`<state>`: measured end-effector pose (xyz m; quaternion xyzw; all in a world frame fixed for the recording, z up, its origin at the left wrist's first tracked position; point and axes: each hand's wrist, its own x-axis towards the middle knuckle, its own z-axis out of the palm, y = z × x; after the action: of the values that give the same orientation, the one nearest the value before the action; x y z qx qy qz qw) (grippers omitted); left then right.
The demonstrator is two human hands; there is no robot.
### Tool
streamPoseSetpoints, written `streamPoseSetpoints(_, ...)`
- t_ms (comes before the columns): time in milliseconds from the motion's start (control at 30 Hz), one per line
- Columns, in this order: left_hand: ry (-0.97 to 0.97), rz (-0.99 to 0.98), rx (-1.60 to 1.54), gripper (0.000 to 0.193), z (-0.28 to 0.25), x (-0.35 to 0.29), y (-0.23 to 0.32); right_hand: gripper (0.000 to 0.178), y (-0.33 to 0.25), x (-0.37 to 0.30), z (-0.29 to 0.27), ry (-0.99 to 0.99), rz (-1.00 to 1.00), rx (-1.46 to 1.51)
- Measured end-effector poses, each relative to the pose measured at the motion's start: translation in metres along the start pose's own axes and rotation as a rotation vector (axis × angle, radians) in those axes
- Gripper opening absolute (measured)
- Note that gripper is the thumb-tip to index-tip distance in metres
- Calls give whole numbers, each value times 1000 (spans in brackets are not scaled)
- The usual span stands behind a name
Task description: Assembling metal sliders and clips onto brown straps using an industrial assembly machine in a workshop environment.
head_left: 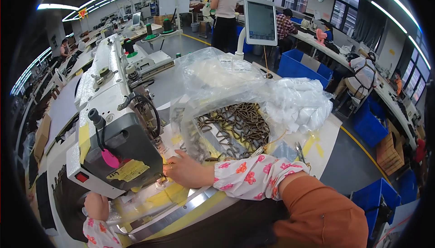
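Note:
An industrial sewing machine [122,143] stands in front of me, a pink tag [110,158] hanging from its head. My right hand [186,170] is at the needle area, its fingers bent and pressed together; the machine head hides the tips and whatever they grip. Low on the machine's left side is my left hand [96,206], curled beside dark brown cloth [68,200], with its fingers mostly hidden. Just beyond my right hand, an open clear plastic bag [186,116] holds many bronze-coloured metal hooks and loops [242,121].
Thread snips [300,152] lie right of the bag. A screen on a stand [261,21] rises behind the table, and green thread cones [150,31] stand at the back. Blue bins [304,69] sit on the floor to the right. Several people work at other tables.

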<state>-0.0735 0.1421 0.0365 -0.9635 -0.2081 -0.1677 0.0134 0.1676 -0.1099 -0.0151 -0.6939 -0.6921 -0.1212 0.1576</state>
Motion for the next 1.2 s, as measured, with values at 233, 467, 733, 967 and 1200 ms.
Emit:
streamPoseSetpoints(233, -641, -380, -934, 11, -45, -16, -12, 19, 13, -4, -15, 52, -150, 208)
streamPoseSetpoints(467, -378, -178, -415, 8, -21, -14, -6, 19, 20, -3, 0, 88, -326, 147)
streamPoseSetpoints(733, 112, -336, 29, 12, 6, -18, -82, 10, -94, 57, 18, 229, -412, 264)
streamPoseSetpoints(967, -24, -668, 351, 14, 16, -39, -125, 9, -107, 92, 55, 281, -221, 243)
streamPoseSetpoints(1200, -69, -78, -134, 20, -41, -37, 19, 30, -68, -16, -52, -387, -246, 569)
